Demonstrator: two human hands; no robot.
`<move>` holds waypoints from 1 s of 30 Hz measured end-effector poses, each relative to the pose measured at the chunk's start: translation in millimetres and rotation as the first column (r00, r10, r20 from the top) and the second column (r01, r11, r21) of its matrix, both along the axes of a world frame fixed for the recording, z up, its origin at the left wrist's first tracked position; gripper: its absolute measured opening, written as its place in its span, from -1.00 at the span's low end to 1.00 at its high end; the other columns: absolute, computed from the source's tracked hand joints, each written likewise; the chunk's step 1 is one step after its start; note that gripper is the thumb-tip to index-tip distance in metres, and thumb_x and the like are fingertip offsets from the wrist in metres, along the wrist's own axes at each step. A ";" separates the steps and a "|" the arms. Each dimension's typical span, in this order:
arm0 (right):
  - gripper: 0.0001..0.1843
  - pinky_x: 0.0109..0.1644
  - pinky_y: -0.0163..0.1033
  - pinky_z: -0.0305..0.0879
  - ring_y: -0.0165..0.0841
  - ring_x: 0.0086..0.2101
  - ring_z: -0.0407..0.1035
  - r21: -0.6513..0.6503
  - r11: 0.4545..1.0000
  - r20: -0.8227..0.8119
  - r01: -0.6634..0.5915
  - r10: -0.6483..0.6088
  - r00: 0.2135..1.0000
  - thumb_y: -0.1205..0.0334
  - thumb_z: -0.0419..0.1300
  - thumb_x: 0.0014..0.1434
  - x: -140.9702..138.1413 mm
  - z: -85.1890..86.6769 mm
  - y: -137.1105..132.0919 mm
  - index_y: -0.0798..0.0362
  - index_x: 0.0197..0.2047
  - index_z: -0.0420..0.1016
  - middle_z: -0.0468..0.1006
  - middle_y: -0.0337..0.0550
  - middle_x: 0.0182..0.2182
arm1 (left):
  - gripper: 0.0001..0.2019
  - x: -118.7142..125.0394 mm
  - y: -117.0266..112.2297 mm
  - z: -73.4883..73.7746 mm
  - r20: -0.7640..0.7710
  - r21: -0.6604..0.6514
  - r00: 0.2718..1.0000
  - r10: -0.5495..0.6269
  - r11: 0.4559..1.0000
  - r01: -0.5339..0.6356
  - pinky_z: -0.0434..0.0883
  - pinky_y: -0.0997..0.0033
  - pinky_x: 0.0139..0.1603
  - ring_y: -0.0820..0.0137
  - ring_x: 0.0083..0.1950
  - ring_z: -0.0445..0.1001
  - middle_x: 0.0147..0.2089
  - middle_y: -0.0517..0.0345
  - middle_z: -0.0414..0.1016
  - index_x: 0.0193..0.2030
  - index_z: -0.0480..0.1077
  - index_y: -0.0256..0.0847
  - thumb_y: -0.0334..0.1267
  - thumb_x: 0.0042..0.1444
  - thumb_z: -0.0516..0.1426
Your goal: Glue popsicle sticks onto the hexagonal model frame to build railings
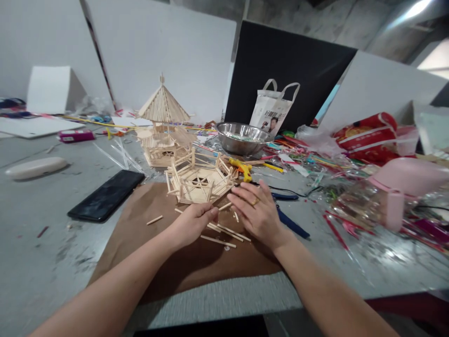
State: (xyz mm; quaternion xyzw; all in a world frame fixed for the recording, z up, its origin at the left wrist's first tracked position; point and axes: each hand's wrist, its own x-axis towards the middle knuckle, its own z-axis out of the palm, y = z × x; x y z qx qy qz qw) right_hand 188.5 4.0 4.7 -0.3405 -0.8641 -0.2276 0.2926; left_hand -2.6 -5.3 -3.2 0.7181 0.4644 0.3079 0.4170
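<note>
A hexagonal frame of thin wooden sticks point(200, 181) sits in front of me, with a low railing around its floor. My left hand point(191, 223) is closed at its near edge. From its thumb and forefinger a short wooden stick point(225, 206) points to the right. My right hand point(255, 213), wearing a ring, is held palm down with fingers stretched out beside the frame's right corner. Whether its fingertips touch the frame I cannot tell. Several loose sticks point(224, 229) lie below and between the hands on brown paper point(168, 276).
Behind the frame stands a wooden stick pavilion point(163, 105). A yellow glue gun point(242, 168) and blue-handled pliers point(293, 224) lie by my right hand. A phone point(105, 195) is at left. Farther back are a metal bowl point(243, 142), a white bag point(268, 110) and craft clutter.
</note>
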 end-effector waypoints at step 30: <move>-0.71 -0.35 -0.25 -0.07 -0.40 -0.44 0.16 -0.165 0.985 0.151 0.054 -0.029 0.988 0.12 -0.06 0.14 -5.4 -9.0 -0.8 0.06 -0.42 0.39 0.39 -0.17 -0.54 | -0.65 4.7 0.2 -13.3 -0.203 0.189 0.979 0.028 0.982 0.011 -0.03 0.53 -0.56 0.54 -0.59 0.06 -0.68 0.29 0.08 -0.67 0.15 -0.26 -0.14 0.06 -0.09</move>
